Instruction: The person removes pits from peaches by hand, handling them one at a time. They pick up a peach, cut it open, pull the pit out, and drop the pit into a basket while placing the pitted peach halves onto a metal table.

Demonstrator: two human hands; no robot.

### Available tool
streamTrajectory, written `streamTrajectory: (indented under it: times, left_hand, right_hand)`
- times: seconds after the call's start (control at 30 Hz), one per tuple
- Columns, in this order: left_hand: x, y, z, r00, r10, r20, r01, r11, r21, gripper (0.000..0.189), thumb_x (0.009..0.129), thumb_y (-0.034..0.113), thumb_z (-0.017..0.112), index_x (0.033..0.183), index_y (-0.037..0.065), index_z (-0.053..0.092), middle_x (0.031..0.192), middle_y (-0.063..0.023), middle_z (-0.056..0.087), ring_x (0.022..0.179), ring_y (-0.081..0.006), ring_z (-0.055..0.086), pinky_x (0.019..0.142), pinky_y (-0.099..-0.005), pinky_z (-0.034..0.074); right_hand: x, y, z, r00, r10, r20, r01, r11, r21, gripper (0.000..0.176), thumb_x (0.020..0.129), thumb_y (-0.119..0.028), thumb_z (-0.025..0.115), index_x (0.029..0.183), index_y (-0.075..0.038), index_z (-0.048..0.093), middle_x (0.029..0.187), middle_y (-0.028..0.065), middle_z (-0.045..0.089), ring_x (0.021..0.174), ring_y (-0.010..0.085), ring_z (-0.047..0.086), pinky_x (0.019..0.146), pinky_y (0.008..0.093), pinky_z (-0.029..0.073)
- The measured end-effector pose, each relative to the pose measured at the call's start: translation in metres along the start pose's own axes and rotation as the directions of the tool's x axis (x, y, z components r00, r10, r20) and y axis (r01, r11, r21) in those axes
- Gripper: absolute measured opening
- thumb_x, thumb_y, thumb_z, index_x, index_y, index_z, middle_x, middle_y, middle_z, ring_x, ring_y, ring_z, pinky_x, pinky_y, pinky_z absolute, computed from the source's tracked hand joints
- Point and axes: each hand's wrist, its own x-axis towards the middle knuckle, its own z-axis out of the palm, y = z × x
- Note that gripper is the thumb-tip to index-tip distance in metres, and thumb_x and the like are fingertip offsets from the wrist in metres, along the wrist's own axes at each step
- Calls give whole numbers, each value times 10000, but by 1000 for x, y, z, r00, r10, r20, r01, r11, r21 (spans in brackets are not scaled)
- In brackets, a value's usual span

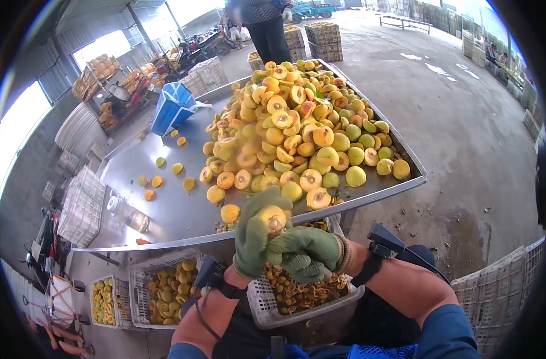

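My left hand (249,242), in a green glove, is wrapped round a yellow peach half (273,220) with its cut face and pit area turned toward me. My right hand (306,251), gloved alike, is closed against the lower edge of that peach half. A small brownish end shows below its fingers, but what it grips is mostly hidden. Just beyond both hands, a large heap of cut peaches (285,119) lies on a metal table (195,143). Under my hands stands a crate (264,305) holding pits and scraps (303,293).
A blue and white bag (172,109) and a clear jar (128,214) sit on the table's left side. Crates of peach halves (171,287) stand below left. Stacked crates (500,293) are at my right. Another person (267,33) stands behind the table.
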Motion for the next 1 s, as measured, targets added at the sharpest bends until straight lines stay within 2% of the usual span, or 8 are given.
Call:
streamTrajectory:
  times: [0.07, 0.17, 0.33, 0.53, 0.63, 0.73, 0.83, 1.0]
  left_hand:
    - [-1, 4, -2, 1000, 13, 19, -15, 995, 104, 591, 1072, 456, 436, 1395, -35, 494, 1210, -150, 665, 1103, -211, 654, 926, -357, 537]
    - [-3, 5, -8, 999, -52, -2, 52, 994, 100, 521, 1081, 395, 447, 1357, -40, 526, 1175, -149, 680, 1048, -213, 676, 897, -353, 550]
    - [-4, 9, -7, 998, -55, -29, 60, 983, 171, 427, 1080, 298, 422, 1294, -37, 579, 1126, -146, 696, 974, -203, 685, 858, -344, 557]
    - [-3, 17, -8, 995, -93, -29, 97, 963, 251, 396, 1070, 256, 407, 1219, -31, 636, 1119, -134, 704, 961, -187, 672, 857, -332, 541]
    - [-1, 18, -10, 997, -73, 21, 62, 942, 329, 399, 1070, 258, 409, 1205, -32, 648, 1114, -130, 710, 968, -189, 669, 870, -330, 530]
    - [1, 22, -10, 993, -91, 73, 58, 928, 367, 406, 1071, 267, 414, 1193, -34, 657, 1102, -132, 717, 982, -194, 670, 880, -331, 525]
    - [0, 22, -11, 992, -97, 76, 64, 931, 360, 420, 1074, 284, 417, 1179, -37, 666, 1091, -133, 724, 993, -198, 671, 886, -333, 523]
    - [1, 23, -8, 995, -69, 66, 38, 921, 389, 438, 1080, 310, 417, 1173, -36, 668, 1083, -135, 725, 981, -209, 673, 880, -342, 524]
  right_hand:
    - [-1, 0, 2, 999, 8, -39, -10, 999, -50, 272, 1022, -267, 577, 962, -11, 647, 555, -27, 452, 340, 94, 408, 300, 246, 308]
    - [-2, -6, 9, 988, 46, -146, -74, 980, -187, 266, 993, -283, 608, 932, -29, 657, 561, -16, 479, 350, 98, 426, 312, 254, 323]
    - [-6, -17, 22, 964, 27, -263, -147, 882, -448, 262, 939, -309, 641, 861, -61, 665, 580, -3, 527, 377, 119, 482, 330, 273, 366]
    - [-2, -22, 34, 926, 1, -378, -264, 717, -646, 267, 910, -312, 642, 884, -49, 675, 600, 10, 561, 399, 127, 514, 338, 273, 396]
    - [-5, -21, 32, 930, -24, -367, -252, 683, -685, 259, 942, -287, 652, 960, -33, 703, 628, -6, 581, 477, 82, 544, 406, 249, 430]
    - [-2, -11, 19, 935, -187, -301, -129, 611, -781, 274, 956, -283, 637, 992, -17, 690, 671, 5, 610, 538, 88, 564, 466, 251, 457]
    - [-1, -14, 19, 929, -178, -324, -197, 503, -841, 269, 970, -270, 620, 1042, -16, 673, 708, 11, 629, 581, 97, 584, 503, 257, 468]
    - [-3, -11, 22, 935, -257, -246, -73, 537, -840, 230, 969, -238, 620, 1075, -38, 661, 699, 6, 625, 574, 94, 583, 487, 267, 456]
